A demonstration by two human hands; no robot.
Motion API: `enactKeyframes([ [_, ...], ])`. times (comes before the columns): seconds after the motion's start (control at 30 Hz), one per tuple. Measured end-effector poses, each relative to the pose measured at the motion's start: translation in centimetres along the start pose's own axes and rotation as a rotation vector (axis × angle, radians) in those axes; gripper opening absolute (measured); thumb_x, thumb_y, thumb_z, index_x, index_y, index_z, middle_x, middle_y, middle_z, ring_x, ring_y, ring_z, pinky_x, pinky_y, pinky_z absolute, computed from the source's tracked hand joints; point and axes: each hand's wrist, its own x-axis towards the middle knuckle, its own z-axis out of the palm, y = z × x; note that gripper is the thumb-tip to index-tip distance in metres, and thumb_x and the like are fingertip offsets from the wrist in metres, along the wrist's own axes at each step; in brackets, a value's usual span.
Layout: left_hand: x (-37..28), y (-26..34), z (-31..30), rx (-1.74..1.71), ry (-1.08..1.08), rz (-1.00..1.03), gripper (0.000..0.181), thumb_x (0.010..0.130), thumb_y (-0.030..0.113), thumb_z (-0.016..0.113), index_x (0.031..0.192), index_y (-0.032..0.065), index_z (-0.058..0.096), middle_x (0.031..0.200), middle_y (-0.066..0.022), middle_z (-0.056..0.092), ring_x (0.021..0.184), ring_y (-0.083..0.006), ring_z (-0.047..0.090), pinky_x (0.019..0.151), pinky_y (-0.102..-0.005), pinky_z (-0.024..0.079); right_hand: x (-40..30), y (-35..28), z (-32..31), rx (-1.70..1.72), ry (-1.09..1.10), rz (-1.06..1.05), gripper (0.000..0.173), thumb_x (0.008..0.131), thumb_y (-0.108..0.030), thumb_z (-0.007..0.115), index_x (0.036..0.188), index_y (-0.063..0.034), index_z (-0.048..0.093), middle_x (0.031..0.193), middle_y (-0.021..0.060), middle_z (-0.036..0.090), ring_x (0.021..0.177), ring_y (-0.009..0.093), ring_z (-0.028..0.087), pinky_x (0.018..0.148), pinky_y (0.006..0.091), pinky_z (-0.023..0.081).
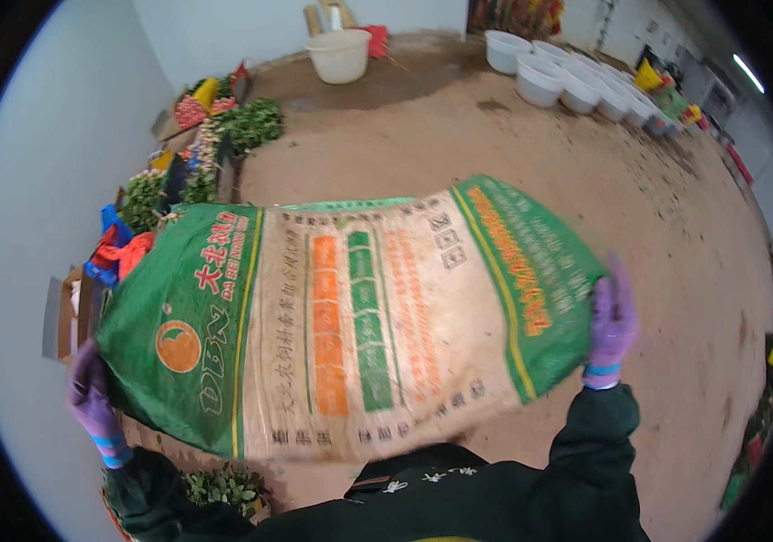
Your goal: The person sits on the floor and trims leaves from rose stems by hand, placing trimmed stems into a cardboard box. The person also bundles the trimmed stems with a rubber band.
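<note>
A large woven plastic sack (380, 318), green at both ends and beige in the middle with printed writing, is stretched sideways in front of me. My left hand (92, 389), in a purple knit glove, grips the sack's green end at the left. At the opposite end, my right hand (610, 318), also gloved, has its fingers upright against the green edge; its thumb side is at the sack, and part of its grip is hidden. The sack covers much of the floor beneath it.
Bundles of cut flowers (247, 125) and an open cardboard box (69, 315) line the left wall. A leafy bunch (224, 488) lies near my left sleeve. One white tub (339, 57) stands ahead; several white tubs (579, 88) stand at the back right. Brown floor (386, 146) shows beyond the sack.
</note>
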Motion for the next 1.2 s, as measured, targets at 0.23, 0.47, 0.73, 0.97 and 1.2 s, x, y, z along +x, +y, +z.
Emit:
enactKeyframes([
  [0.23, -14.1, -19.5, 6.4, 0.309, -0.47, -0.683, 0.043, 0.076, 0.001, 0.059, 0.118, 0.0017, 0.053, 0.105, -0.0097, 0.062, 0.093, -0.0158, 0.059, 0.082, -0.0279, 0.045, -16.6, 15.7, -7.1, -0.492, -0.578, 0.613, 0.033, 0.083, -0.018, 0.056, 0.114, -0.005, 0.056, 0.096, 0.0133, 0.065, 0.087, 0.024, 0.063, 0.079, 0.0331, 0.047],
  [0.47, -22.9, -10.4, 20.6, -0.074, -0.941, -0.803, 0.033, 0.081, 0.009, 0.059, 0.113, 0.001, 0.057, 0.085, -0.0049, 0.063, 0.071, -0.0107, 0.055, 0.065, -0.0241, 0.046, -29.5, 18.2, -16.2, -0.099, -0.599, 1.296, 0.03, 0.085, -0.014, 0.054, 0.113, -0.0044, 0.056, 0.081, 0.005, 0.062, 0.064, 0.012, 0.059, 0.049, 0.0232, 0.044],
  [0.73, -31.2, 2.1, 33.7, -0.152, -1.496, -0.254, 0.033, 0.076, 0.022, 0.062, 0.098, -0.0022, 0.063, 0.093, -0.0139, 0.065, 0.081, -0.0179, 0.061, 0.075, -0.0314, 0.049, -38.7, 20.4, -28.8, 0.098, -0.098, 1.421, 0.034, 0.083, -0.021, 0.056, 0.113, -0.0076, 0.057, 0.083, 0.0038, 0.063, 0.064, 0.012, 0.06, 0.052, 0.0242, 0.046],
  [0.97, -37.3, 17.0, 40.9, -0.114, -1.892, -0.068, 0.029, 0.084, 0.022, 0.056, 0.107, 0.0055, 0.058, 0.082, -0.0059, 0.061, 0.067, -0.016, 0.054, 0.058, -0.0281, 0.045, -49.6, 19.9, -40.4, 0.103, 0.46, 1.644, 0.035, 0.081, -0.027, 0.053, 0.108, -0.0066, 0.061, 0.082, 0.0072, 0.065, 0.064, 0.015, 0.061, 0.061, 0.0289, 0.05],
  [1.2, -46.7, 31.6, 51.9, -0.016, -2.066, 0.119, 0.027, 0.084, 0.024, 0.055, 0.102, 0.0056, 0.06, 0.078, -0.0062, 0.06, 0.061, -0.0159, 0.053, 0.055, -0.0283, 0.045, -53.7, 20.9, -45.7, 0.016, 0.773, 1.6, 0.035, 0.08, -0.025, 0.055, 0.109, -0.0062, 0.061, 0.08, 0.0079, 0.066, 0.064, 0.013, 0.062, 0.061, 0.0262, 0.049],
])
